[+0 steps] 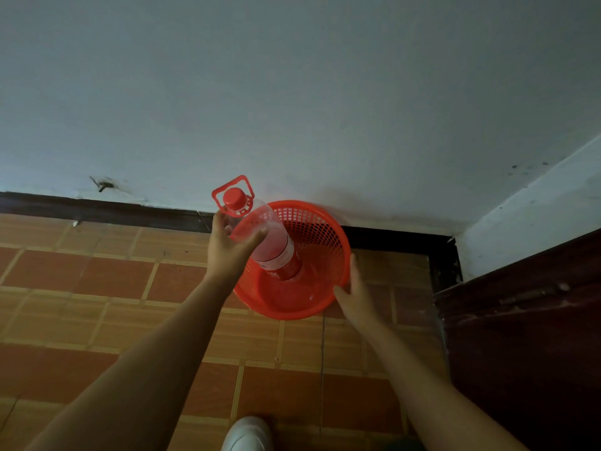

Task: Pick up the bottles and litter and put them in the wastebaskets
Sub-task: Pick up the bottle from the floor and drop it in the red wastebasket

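A large clear plastic bottle (273,242) with a red cap, red carry handle and red label stands tilted inside a red mesh wastebasket (292,301) on the floor by the wall. My left hand (227,249) grips the bottle's upper shoulder, just below the cap. The bottle's base sits down in the basket. My right hand (354,291) rests against the basket's right rim, fingers spread along its outer edge.
The basket stands on orange-brown floor tiles (97,288) against a white wall with a dark baseboard (97,209). A dark wooden door (520,336) is at the right. My white shoe (248,434) shows at the bottom edge.
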